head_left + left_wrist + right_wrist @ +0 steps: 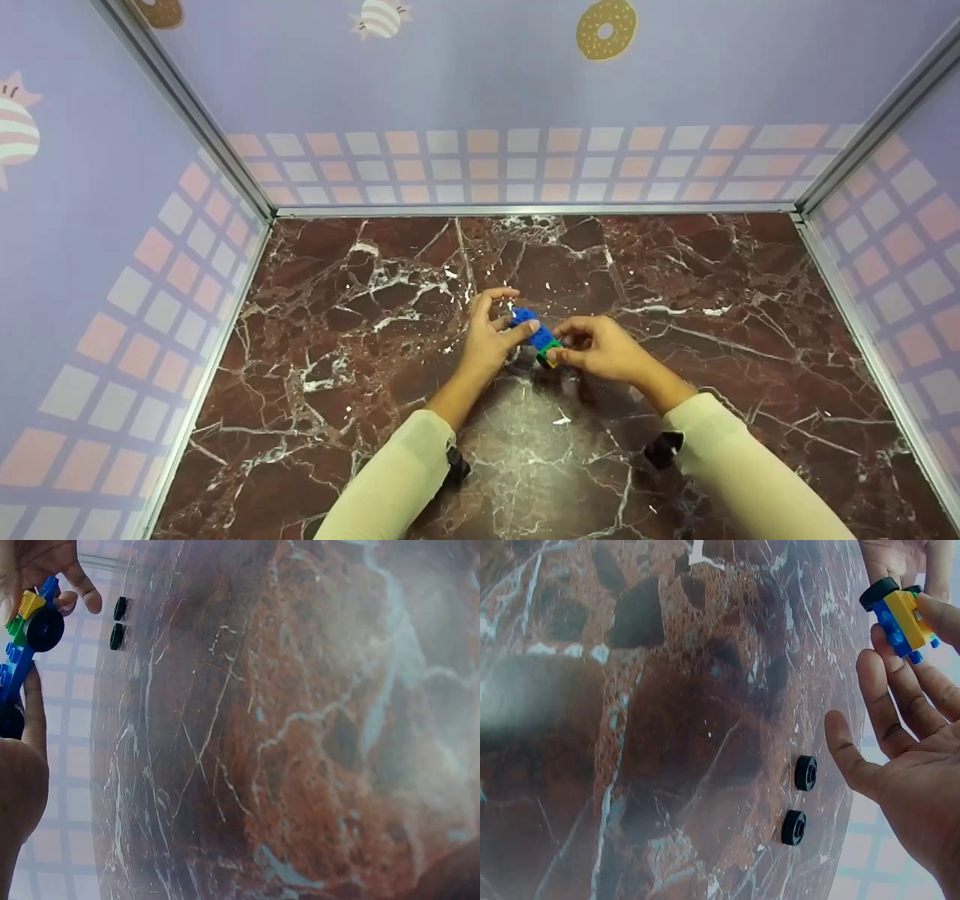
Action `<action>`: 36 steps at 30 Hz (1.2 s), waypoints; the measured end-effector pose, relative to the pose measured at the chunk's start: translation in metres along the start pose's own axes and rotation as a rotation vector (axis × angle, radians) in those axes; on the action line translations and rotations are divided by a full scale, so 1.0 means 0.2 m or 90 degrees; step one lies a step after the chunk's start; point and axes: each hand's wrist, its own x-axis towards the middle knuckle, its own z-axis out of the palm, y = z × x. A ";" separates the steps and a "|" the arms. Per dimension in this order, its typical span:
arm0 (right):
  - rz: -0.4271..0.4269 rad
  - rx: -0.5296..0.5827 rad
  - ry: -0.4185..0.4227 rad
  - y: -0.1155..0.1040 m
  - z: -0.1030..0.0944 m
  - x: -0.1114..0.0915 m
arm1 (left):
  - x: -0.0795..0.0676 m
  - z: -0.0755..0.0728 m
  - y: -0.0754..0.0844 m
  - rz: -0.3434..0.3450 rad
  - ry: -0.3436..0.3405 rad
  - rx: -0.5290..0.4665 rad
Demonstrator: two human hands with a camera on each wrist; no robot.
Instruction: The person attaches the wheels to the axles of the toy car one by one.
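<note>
Both hands hold a small toy brick car [531,330] above the tabletop. Its long blue base [21,675] has studs on top, with a green brick [546,350] and a yellow brick [904,618] at one end. Black wheels [44,630] sit on the car. My left hand [487,341] grips the blue end, thumb across the top, one finger stretched beyond it. With thumb and fingers, my right hand [604,349] pinches the green and yellow end. Two loose black wheels [805,772] lie on the table close by; the hands hide them in the head view.
The dark red marbled tabletop [360,375] is bounded by lilac printed panels [480,90] at the back and both sides. Metal edging [525,211] runs along their base. Each sleeve cuff carries a small black camera [664,450].
</note>
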 end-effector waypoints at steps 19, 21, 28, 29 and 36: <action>0.017 0.091 0.031 -0.01 0.06 0.01 | -0.01 0.01 0.00 0.016 -0.041 -0.017; 0.022 0.096 0.030 -0.02 0.06 0.01 | -0.01 0.01 0.00 0.018 -0.045 -0.027; 0.027 0.086 0.032 -0.03 0.06 0.01 | -0.01 0.02 0.00 0.025 -0.048 -0.042; 0.025 0.085 0.031 -0.03 0.06 0.01 | -0.01 0.02 0.00 0.029 -0.048 -0.040; 0.016 0.083 0.013 -0.02 0.07 0.00 | -0.02 0.02 -0.01 0.029 -0.044 -0.044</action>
